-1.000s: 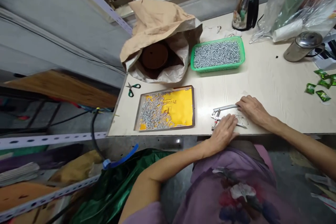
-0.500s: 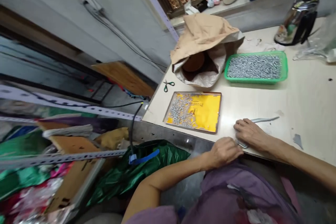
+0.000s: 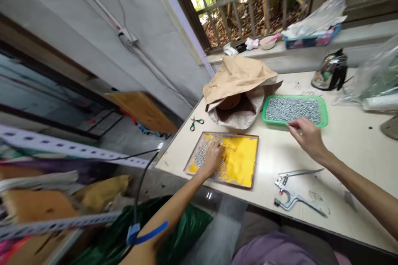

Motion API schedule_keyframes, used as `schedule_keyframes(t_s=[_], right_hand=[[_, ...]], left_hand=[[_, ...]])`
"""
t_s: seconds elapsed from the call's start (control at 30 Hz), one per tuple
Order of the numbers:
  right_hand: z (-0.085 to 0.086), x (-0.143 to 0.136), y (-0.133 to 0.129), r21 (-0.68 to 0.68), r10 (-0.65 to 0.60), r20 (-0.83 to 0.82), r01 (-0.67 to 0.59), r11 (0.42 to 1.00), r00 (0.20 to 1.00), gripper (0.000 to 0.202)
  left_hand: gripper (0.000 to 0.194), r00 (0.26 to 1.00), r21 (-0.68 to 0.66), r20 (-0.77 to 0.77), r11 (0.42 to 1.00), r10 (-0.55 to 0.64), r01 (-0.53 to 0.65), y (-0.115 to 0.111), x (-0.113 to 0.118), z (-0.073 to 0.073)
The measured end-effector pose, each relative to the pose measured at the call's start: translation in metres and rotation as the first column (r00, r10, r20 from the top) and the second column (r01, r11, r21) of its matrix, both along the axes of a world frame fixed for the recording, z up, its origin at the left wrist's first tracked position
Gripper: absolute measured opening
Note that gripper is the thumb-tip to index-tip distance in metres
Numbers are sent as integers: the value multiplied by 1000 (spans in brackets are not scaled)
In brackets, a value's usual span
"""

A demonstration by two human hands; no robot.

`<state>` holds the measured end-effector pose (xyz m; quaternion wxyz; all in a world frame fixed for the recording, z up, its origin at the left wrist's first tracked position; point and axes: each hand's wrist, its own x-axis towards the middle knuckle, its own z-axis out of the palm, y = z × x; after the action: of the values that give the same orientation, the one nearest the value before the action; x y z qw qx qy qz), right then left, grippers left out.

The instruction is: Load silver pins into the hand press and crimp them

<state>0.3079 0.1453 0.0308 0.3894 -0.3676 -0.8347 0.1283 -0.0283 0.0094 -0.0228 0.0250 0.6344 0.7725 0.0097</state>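
Observation:
My left hand [image 3: 214,156] reaches into a shallow yellow-bottomed tray [image 3: 244,165], its fingers bent together among loose small metal pieces [image 3: 201,155]; what they grip is hidden. My right hand [image 3: 307,136] hovers at the front edge of a green plastic basket [image 3: 324,118] full of similar small metal pieces [image 3: 292,108]. Its thumb and forefinger pinch a tiny silvery piece at the tips. Metal hand pliers [image 3: 292,198] with spread handles lie untouched on the table, near its front edge.
An open brown paper sack [image 3: 241,74] stands behind the tray, with green-handled scissors [image 3: 197,123] to its left. At the back right are a kettle [image 3: 331,70] and clear plastic bags [image 3: 376,74]. A blue-tagged black cable [image 3: 141,186] hangs left of the table [image 3: 351,145].
Both hands have left the pliers, which now lie on the table. My left hand has moved left into the yellow tray; my right hand has moved up to the green basket. The view has tilted up.

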Motion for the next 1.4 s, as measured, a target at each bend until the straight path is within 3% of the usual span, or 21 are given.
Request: schedule_keyframes(t_s=[0.13,0.23,0.33,0.43,0.5,0.6,0.73,0.9,1.17,1.37,1.4], right_hand=[[17,-15,60,-14,-35,0,35,999,999,29],[23,-19,66,-31,-28,5,28,999,1000,33],[21,-7,31,-76,8,-6,-8,997,1000,32],[12,19,-27,-174,161,89,-144,974,983,30],[3,40,-69,-263,310,197,-255,931,930,31],[-17,68,-123,-335,355,350,-238,912,867,30],[-43,90,-162,-331,222,488,-56,942,844,27],[-58,94,-172,-336,163,485,10,942,859,28],[-65,91,-176,-330,164,450,-8,944,878,22],[-53,95,-162,-277,159,493,-19,961,855,20],[-50,96,-156,-241,133,517,-6,970,845,28]], left_hand=[[24,996,100,84,995,-23,15,3,0,6],[16,964,166,264,983,35,-81,1,19,19],[8,801,30,580,978,149,-204,-6,60,33],[12,510,-240,816,962,274,-131,-18,111,38],[15,361,-377,859,925,364,-37,-26,140,37],[15,259,-512,833,858,488,31,-35,170,30],[16,254,-588,785,809,565,18,-39,184,22],[15,300,-622,748,783,592,6,-38,188,18],[17,352,-707,667,707,657,21,-31,192,19],[21,394,-742,629,669,671,46,-26,192,19],[21,395,-742,629,668,669,50,-26,192,19]])
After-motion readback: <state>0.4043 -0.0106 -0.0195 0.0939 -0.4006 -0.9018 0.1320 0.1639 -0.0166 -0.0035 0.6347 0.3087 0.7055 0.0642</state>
